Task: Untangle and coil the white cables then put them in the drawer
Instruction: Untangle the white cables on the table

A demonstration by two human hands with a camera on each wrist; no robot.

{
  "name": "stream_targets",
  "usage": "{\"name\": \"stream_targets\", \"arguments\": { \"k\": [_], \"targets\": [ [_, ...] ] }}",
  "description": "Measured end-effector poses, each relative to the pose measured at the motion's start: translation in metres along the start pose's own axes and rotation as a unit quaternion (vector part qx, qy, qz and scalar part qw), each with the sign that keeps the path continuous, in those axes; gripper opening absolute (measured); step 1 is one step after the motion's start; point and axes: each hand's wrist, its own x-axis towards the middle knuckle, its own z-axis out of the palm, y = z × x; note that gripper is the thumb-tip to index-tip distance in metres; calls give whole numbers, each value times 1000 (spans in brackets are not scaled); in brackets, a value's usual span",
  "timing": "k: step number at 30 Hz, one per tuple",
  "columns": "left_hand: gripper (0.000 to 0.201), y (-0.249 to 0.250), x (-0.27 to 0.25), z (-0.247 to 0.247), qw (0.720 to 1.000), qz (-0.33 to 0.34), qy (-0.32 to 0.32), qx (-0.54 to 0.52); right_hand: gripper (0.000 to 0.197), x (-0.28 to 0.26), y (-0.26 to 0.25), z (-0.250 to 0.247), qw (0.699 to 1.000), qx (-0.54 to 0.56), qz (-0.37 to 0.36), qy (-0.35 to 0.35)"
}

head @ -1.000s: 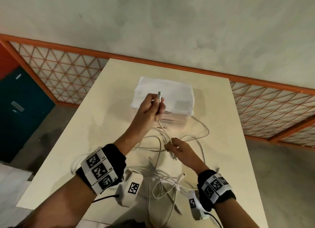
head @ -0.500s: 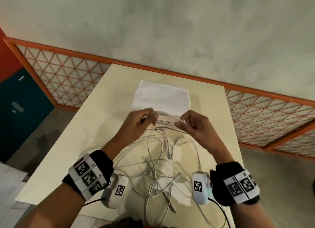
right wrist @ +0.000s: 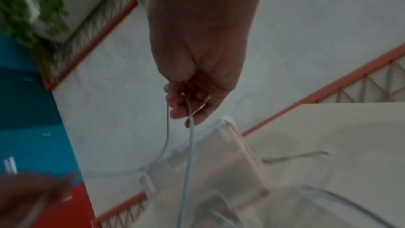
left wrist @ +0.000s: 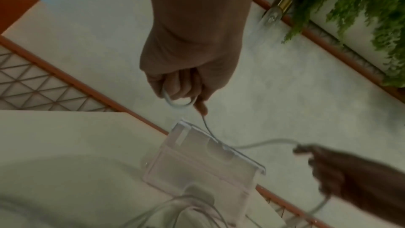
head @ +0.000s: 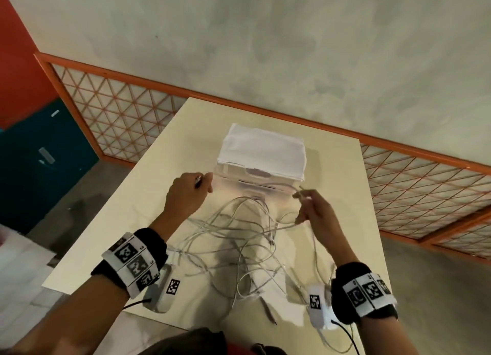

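A tangle of white cables (head: 239,237) lies on the cream table (head: 148,211) between my forearms. My left hand (head: 190,192) is raised at the left and grips the end of one white cable (left wrist: 175,105), a small loop showing under its curled fingers. My right hand (head: 312,208) holds the same cable (right wrist: 189,127) farther along, pinched between thumb and fingers, so a span stretches between the hands in front of the clear plastic drawer unit (head: 261,155). The unit (left wrist: 206,159) stands at the table's far middle with a white cloth on top.
An orange lattice railing (head: 127,115) runs behind the table, with a grey floor beyond. A teal cabinet (head: 39,163) stands at the left. The table's front edge is close to my body, and loose cable ends (head: 268,309) reach it.
My left hand came down from holding the plug up and moved left. My right hand rose from the tangle and moved right, so the cable is now drawn out between them.
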Motion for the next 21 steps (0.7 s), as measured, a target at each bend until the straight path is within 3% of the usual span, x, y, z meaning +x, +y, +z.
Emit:
{"name": "stream_targets", "arguments": {
  "k": [2, 3, 5, 7, 10, 13, 16, 21],
  "targets": [
    [30, -6, -6, 9, 994, -56, -74, 60, 19, 6, -30, -6, 999, -30, -42, 15],
    [45, -6, -9, 13, 993, -65, -87, 55, 19, 9, -44, -6, 997, -59, -58, 7],
    [61, 6, -15, 17, 995, -35, -79, -47, 16, 15, -69, -2, 990, -109, -85, -38],
    [45, 27, -22, 16, 978, 54, -115, -165, 14, 17, -87, 7, 978, -143, -114, -99],
    [11, 53, -27, 17, 948, 154, -206, -190, 19, 17, -105, 17, 975, -123, -140, -124],
    [18, 61, -24, 15, 948, 209, -160, -181, 20, 17, -106, 17, 982, -65, -153, -93],
    [23, 71, -25, 9, 944, 256, -106, -177, 18, 17, -84, 15, 992, 13, -96, -75],
    [26, 92, -25, 1, 931, 276, -15, -238, 11, 7, -24, 35, 983, -42, 4, -178]
  ]
}}
